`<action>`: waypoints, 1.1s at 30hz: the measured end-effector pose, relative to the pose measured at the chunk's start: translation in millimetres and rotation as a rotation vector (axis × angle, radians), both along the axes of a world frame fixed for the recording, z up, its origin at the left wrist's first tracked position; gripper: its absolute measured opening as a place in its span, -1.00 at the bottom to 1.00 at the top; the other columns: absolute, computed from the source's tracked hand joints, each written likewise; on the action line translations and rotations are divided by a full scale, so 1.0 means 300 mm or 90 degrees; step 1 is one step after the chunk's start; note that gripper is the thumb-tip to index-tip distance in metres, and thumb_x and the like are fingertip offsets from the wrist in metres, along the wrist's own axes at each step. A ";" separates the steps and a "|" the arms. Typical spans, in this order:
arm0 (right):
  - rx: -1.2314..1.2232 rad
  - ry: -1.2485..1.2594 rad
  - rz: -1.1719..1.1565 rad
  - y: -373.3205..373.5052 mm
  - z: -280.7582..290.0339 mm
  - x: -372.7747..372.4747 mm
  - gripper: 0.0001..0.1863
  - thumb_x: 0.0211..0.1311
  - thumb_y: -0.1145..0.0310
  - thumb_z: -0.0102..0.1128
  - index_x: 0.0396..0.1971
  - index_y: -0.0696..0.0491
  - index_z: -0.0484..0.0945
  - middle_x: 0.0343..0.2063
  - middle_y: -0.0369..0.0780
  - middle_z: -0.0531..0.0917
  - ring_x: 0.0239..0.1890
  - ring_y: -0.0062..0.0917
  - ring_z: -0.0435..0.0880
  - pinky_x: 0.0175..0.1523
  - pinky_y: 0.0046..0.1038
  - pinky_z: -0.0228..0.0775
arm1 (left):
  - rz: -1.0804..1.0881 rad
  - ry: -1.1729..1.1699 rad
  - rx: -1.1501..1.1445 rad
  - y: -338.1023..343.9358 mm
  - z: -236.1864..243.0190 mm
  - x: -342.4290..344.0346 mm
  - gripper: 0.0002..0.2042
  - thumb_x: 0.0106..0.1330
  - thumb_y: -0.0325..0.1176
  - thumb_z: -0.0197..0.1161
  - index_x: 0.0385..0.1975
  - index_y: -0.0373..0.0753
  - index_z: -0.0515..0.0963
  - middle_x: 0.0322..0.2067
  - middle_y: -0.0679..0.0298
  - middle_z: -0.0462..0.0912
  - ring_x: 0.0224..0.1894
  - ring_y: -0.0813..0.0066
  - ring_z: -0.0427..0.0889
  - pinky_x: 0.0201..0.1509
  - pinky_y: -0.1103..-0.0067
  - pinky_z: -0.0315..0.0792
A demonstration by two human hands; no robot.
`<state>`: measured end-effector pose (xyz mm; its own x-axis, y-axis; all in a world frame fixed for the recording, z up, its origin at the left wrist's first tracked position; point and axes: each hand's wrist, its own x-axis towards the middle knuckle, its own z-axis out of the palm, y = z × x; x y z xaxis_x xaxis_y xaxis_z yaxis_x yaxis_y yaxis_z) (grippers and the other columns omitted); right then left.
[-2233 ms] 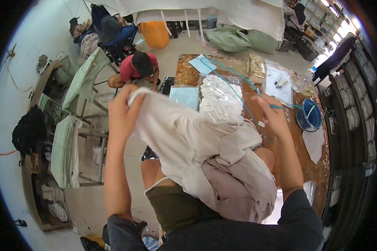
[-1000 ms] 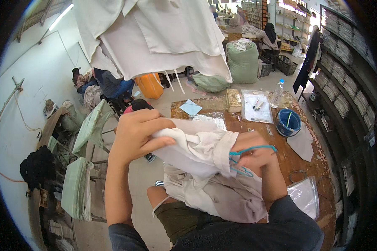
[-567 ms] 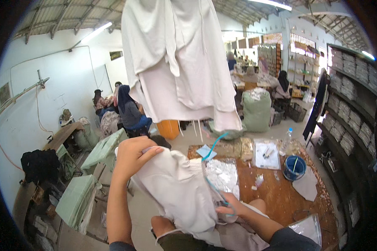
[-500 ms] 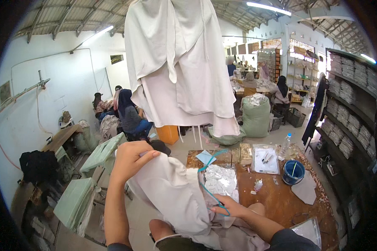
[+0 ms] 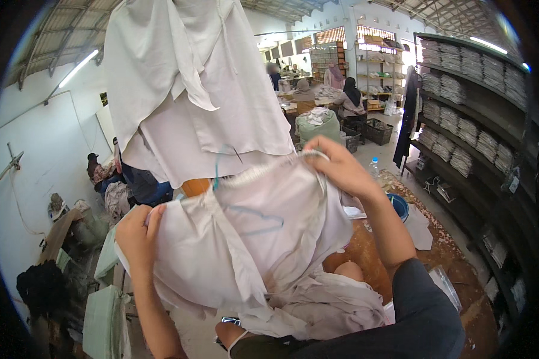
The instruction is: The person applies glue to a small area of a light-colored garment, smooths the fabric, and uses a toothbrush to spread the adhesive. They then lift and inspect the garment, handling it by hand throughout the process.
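A pale pinkish-grey satin skirt [image 5: 191, 251] with a gathered waistband is stretched between my two hands. My left hand [image 5: 139, 233] pinches its left side, fingers closed on the cloth. Higher up, my right hand [image 5: 339, 167] grips the right end of the waistband. A blue clothes hanger [image 5: 259, 226] lies against the skirt's middle, blurred by motion, its hook end standing above the waistband. Neither hand touches the hanger. More of the pale cloth lies bunched over my lap. Just beyond, a similar pale satin garment [image 5: 203, 119] hangs from above.
On the right is a worn brown table [image 5: 443, 269] with a blue bucket [image 5: 398, 206], a bottle [image 5: 374, 167] and a grey cloth piece. Past it, a dark shelf [image 5: 455, 110] holds stacked packets. Green-covered boards [image 5: 105, 323] stand at left. People sit working farther back.
My right hand has let go of the hanger and moved up to the waistband. The skirt, bunched before, is now spread wide between my hands. The view has turned right.
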<state>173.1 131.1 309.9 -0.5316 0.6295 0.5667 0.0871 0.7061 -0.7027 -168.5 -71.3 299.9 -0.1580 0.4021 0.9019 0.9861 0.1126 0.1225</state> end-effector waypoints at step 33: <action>0.756 0.107 -0.437 0.172 0.637 -0.425 -0.68 0.33 0.11 0.03 -0.46 0.05 0.52 -0.38 -0.19 0.61 -0.31 -0.18 0.57 -0.24 -0.15 0.41 | -0.304 -0.206 0.240 0.152 0.383 -0.114 -0.58 0.36 -0.12 0.16 0.07 -0.30 0.45 -0.02 0.08 0.49 0.07 0.39 0.44 0.22 0.49 0.24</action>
